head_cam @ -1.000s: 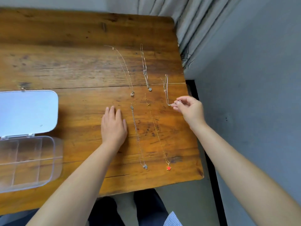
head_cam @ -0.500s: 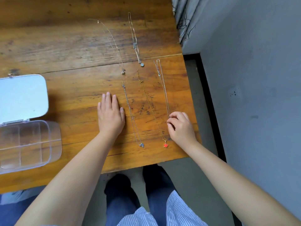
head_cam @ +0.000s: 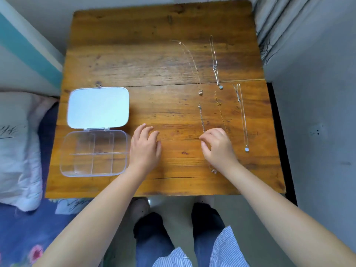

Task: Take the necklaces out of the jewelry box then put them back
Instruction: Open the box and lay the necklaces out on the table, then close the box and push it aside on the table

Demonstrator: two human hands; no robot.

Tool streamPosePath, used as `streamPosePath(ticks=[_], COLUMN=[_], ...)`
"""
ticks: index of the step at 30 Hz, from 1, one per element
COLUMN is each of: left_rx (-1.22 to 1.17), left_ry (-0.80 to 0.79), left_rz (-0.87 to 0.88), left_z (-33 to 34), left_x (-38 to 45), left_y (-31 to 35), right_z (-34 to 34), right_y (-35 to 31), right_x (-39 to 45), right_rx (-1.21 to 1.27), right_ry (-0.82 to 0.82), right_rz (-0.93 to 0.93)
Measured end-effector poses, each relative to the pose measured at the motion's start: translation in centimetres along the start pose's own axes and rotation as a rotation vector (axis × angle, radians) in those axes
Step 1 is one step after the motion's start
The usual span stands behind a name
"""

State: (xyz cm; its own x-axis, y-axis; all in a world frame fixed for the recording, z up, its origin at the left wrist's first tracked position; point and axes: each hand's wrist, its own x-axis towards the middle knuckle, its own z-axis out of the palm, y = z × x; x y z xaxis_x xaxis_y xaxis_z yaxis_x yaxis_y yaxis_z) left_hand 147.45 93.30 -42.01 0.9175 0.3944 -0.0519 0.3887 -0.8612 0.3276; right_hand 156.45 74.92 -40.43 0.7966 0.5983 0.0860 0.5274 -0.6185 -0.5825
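Note:
The clear plastic jewelry box (head_cam: 94, 153) stands open at the table's left, lid (head_cam: 98, 107) folded back, its compartments showing nothing inside. Several necklaces lie stretched out on the right half: a thin gold one (head_cam: 192, 64), a silver one (head_cam: 214, 64), a silver chain (head_cam: 201, 118), a gold chain (head_cam: 221, 114), and at the far right a silver one with a pale pendant (head_cam: 243, 116). My left hand (head_cam: 145, 149) rests flat on the wood beside the box. My right hand (head_cam: 217, 147) hovers with loosely curled fingers over the two middle chains, hiding their lower parts.
The wooden table (head_cam: 154, 64) fills the view; its right edge meets a grey wall and a curtain (head_cam: 279, 26). A white pillow (head_cam: 17, 151) and blue bedding lie to the left. My legs show below the near edge.
My right hand let go of the far-right necklace, which now lies straight on the table, and moved left over the middle chains. The view pulled back; my left hand stayed on the wood.

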Motion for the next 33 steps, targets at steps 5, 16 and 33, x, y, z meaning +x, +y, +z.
streamPosePath(ticks=[5, 16, 33], left_rx=[-0.009, -0.411, -1.016], left_ry=[0.159, -0.091, -0.051], left_rz=[0.032, -0.384, -0.523], left_z=[-4.7, -7.1, -8.9], left_x=[-2.0, -4.8, -5.2], left_y=[-8.7, -24.1, -24.2], right_z=[5.6, 13.7, 10.6], right_y=[-9.4, -17.0, -18.2], right_x=[5.6, 15.1, 5.9], right_rx=[0.217, 0.406, 0.580], right_ry=[-0.087, -0.074, 0.113], right_rz=[0.168, 0.835, 0.558])
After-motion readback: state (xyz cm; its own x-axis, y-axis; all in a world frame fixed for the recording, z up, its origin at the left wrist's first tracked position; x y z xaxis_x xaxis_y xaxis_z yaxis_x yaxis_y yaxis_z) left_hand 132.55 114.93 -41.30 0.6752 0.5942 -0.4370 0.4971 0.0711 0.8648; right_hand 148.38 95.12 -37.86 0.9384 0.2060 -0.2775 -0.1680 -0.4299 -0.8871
